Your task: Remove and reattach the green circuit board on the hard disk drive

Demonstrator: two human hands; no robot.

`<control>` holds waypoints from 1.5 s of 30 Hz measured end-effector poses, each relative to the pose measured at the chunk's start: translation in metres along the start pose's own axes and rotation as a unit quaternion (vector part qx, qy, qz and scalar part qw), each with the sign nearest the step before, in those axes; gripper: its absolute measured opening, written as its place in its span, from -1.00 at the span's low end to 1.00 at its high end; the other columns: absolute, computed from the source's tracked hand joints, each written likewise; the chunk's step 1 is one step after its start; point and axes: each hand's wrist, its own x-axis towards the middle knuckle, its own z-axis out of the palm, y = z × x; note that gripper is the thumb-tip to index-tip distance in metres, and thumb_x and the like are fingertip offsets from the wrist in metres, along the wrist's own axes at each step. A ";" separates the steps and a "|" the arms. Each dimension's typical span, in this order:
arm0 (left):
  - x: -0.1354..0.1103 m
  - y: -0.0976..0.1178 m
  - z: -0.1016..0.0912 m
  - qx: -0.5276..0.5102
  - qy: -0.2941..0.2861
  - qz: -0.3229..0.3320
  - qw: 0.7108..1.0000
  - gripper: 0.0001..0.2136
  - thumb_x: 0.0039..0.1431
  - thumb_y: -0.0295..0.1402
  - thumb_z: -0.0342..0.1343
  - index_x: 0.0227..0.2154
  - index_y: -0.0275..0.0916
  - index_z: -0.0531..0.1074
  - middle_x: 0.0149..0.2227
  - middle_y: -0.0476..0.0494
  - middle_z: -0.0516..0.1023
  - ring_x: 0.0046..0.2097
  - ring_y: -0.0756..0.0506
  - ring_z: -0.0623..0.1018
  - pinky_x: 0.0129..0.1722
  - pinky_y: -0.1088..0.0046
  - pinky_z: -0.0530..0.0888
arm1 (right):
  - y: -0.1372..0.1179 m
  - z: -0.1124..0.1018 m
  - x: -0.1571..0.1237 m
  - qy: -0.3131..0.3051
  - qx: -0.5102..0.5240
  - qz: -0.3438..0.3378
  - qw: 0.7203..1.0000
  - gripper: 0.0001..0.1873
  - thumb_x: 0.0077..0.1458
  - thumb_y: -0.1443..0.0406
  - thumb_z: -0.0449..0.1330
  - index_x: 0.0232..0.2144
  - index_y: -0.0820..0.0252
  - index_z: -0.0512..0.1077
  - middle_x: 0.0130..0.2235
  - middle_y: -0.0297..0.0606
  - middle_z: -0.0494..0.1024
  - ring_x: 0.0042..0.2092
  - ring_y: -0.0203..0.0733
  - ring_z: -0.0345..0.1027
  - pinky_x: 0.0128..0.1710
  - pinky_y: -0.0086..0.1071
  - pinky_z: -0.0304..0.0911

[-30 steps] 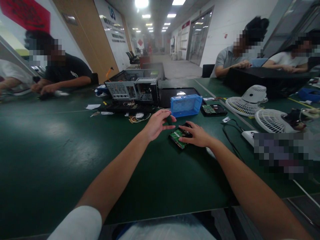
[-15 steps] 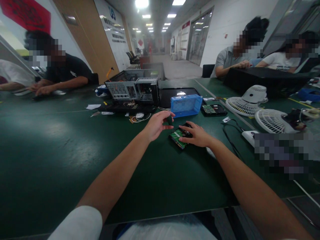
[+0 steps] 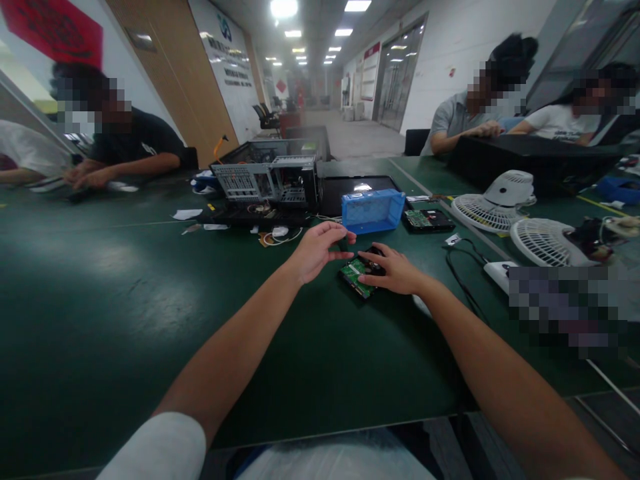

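Note:
A hard drive (image 3: 358, 272) lies on the green table with its green circuit board facing up. My right hand (image 3: 397, 272) is over its right side, thumb and fingers spanning the drive and holding it. My left hand (image 3: 320, 250) is raised just to the left of the drive. Its thumb and fingers are apart, and I see nothing between them. Behind both hands a blue plastic box (image 3: 373, 212) stands on its side, its open face towards me.
An opened computer case (image 3: 265, 180) stands at the back left, with paper scraps and white cable before it. A second hard drive (image 3: 429, 220), two white fan parts (image 3: 507, 193) and a power strip (image 3: 497, 270) are to the right. Other people sit across the table.
My left hand has shifted slightly to the right, closer to the hard drive. My right hand and the drive have stayed in place.

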 end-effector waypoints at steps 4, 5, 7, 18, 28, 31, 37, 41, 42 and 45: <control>0.001 0.002 0.000 0.021 0.016 0.016 1.000 -0.85 0.13 -0.33 0.27 -0.29 -0.31 0.53 -0.14 -0.22 0.52 -0.10 -0.12 0.51 -0.20 0.27 0.62 | -0.001 0.000 0.000 -0.003 0.004 0.003 1.000 -0.11 0.13 -0.32 0.10 0.40 -0.19 0.19 0.44 -0.06 0.09 0.38 0.41 0.04 0.27 0.27 0.04; 0.002 0.002 -0.001 0.026 0.019 0.018 0.999 -0.85 0.13 -0.33 0.27 -0.29 -0.31 0.54 -0.13 -0.22 0.52 -0.10 -0.12 0.50 -0.20 0.28 0.62 | -0.002 -0.001 -0.001 -0.005 0.005 0.005 1.000 -0.11 0.13 -0.32 0.10 0.40 -0.19 0.18 0.44 -0.06 0.08 0.38 0.41 0.03 0.27 0.27 0.04; 0.002 0.002 -0.003 0.033 0.018 0.019 0.999 -0.85 0.15 -0.32 0.24 -0.29 -0.31 0.57 -0.14 -0.23 0.52 -0.11 -0.12 0.50 -0.21 0.28 0.62 | -0.003 -0.002 -0.001 -0.009 0.005 0.006 1.000 -0.11 0.13 -0.31 0.10 0.40 -0.20 0.18 0.44 -0.07 0.07 0.38 0.41 0.02 0.28 0.26 0.03; 0.000 0.001 -0.001 -0.008 0.021 -0.009 1.000 -0.83 0.22 -0.34 0.20 -0.19 -0.30 0.43 -0.14 -0.32 0.60 -0.04 -0.23 0.59 -0.15 0.12 0.62 | 0.001 0.000 0.000 -0.004 0.005 0.001 1.000 -0.10 0.12 -0.32 0.10 0.40 -0.17 0.19 0.45 -0.07 0.07 0.39 0.37 0.02 0.29 0.23 0.02; 0.004 -0.002 -0.006 0.033 0.035 0.029 0.998 -0.82 0.16 -0.28 0.25 -0.26 -0.29 0.59 -0.08 -0.24 0.53 -0.07 -0.14 0.49 -0.19 0.25 0.63 | -0.002 -0.002 -0.001 -0.008 0.006 0.000 1.000 -0.11 0.12 -0.32 0.10 0.39 -0.18 0.19 0.44 -0.04 0.08 0.39 0.41 0.02 0.28 0.27 0.02; 0.004 -0.002 -0.006 0.043 0.036 0.025 0.998 -0.81 0.14 -0.27 0.25 -0.26 -0.27 0.61 -0.07 -0.23 0.53 -0.10 -0.13 0.48 -0.24 0.30 0.63 | -0.002 -0.002 -0.001 -0.007 0.005 0.002 1.000 -0.11 0.13 -0.32 0.10 0.39 -0.19 0.19 0.44 -0.04 0.08 0.38 0.41 0.03 0.27 0.27 0.02; 0.002 0.001 -0.005 0.039 0.008 0.010 0.999 -0.80 0.16 -0.29 0.23 -0.23 -0.29 0.59 -0.19 -0.24 0.55 -0.15 -0.12 0.53 -0.33 0.39 0.60 | -0.001 -0.002 -0.001 -0.008 0.007 0.001 1.000 -0.11 0.12 -0.33 0.09 0.39 -0.20 0.19 0.44 -0.04 0.07 0.39 0.39 0.03 0.27 0.26 0.03; 0.001 0.002 -0.005 0.031 0.018 0.006 0.999 -0.83 0.14 -0.33 0.21 -0.24 -0.31 0.54 -0.21 -0.24 0.57 -0.16 -0.13 0.57 -0.34 0.39 0.59 | -0.003 -0.003 -0.002 -0.009 0.007 0.001 1.000 -0.11 0.13 -0.32 0.09 0.39 -0.19 0.19 0.44 -0.07 0.07 0.39 0.38 0.03 0.28 0.24 0.03; 0.001 0.002 -0.005 0.026 0.021 0.005 0.999 -0.84 0.14 -0.34 0.21 -0.24 -0.30 0.53 -0.21 -0.23 0.57 -0.16 -0.13 0.57 -0.33 0.38 0.60 | -0.003 -0.004 -0.002 -0.009 0.007 0.002 1.000 -0.11 0.13 -0.32 0.09 0.39 -0.19 0.19 0.44 -0.06 0.07 0.39 0.38 0.02 0.28 0.24 0.03; 0.002 0.001 -0.005 0.014 0.029 0.005 0.999 -0.85 0.14 -0.37 0.20 -0.23 -0.30 0.48 -0.22 -0.24 0.59 -0.14 -0.16 0.60 -0.28 0.33 0.60 | -0.004 -0.004 -0.002 -0.010 0.008 0.004 1.000 -0.10 0.12 -0.33 0.08 0.39 -0.18 0.19 0.44 -0.04 0.07 0.39 0.39 0.01 0.28 0.25 0.03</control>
